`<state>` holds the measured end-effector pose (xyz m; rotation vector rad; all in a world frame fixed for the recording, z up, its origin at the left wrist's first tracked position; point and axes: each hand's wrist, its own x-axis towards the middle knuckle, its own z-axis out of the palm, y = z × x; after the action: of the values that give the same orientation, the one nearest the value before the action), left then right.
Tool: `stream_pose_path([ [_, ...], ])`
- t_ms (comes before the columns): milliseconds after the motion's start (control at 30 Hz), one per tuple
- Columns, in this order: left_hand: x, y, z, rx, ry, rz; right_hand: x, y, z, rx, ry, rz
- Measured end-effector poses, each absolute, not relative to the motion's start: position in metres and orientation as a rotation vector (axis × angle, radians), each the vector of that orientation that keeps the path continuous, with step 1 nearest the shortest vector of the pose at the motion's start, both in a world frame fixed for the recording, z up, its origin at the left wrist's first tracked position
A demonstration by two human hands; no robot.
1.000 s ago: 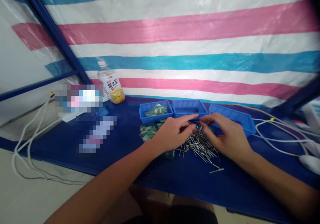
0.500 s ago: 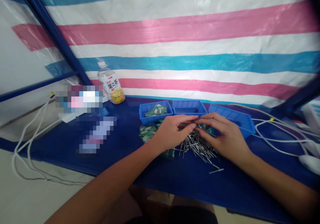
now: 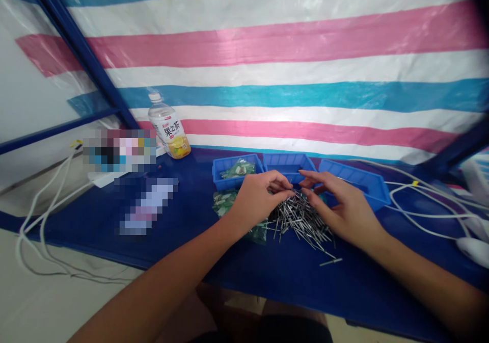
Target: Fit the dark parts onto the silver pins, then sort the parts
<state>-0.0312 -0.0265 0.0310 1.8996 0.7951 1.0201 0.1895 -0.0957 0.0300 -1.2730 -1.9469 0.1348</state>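
A pile of thin silvery metal blind rivets (image 3: 301, 223) lies on the blue table. Over its left side is my left hand (image 3: 260, 195), thumb and fingertips pinched together on what looks like one rivet, mostly hidden by the fingers. My right hand (image 3: 344, 205) hovers at the pile's right side, thumb and fingers apart, with nothing seen between them. Clear bags (image 3: 225, 200) with green and white contents lie beside and partly under my left hand. One stray rivet (image 3: 330, 262) rests in front of the pile.
Behind the hands stand a left blue bin (image 3: 229, 183) with a green bag, a middle blue bin (image 3: 288, 163) and a right blue bin (image 3: 376, 192). A drink bottle (image 3: 173, 134) stands back left. White cables (image 3: 416, 215) run along the right. A striped sheet (image 3: 267, 52) hangs behind.
My hands, whose fingertips met over the pile, have come apart. The right fingers have opened, and the left fingers have curled into a pinch. The pile looks much the same.
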Motion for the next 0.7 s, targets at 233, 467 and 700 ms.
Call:
stream_pose_path([
  [233,-0.033,-0.028,0.034,1.983,0.813,0.998,0.191,-0.090,0.025,-1.175,-2.105,0.112],
  [467,-0.034,-0.027,0.036,2.090,0.836,1.008,0.191,-0.091,0.026,-1.326,-2.026,0.144],
  [700,-0.033,-0.032,0.042,1.975,0.737,1.001,0.189,-0.092,0.028,-1.249,-2.133,0.171],
])
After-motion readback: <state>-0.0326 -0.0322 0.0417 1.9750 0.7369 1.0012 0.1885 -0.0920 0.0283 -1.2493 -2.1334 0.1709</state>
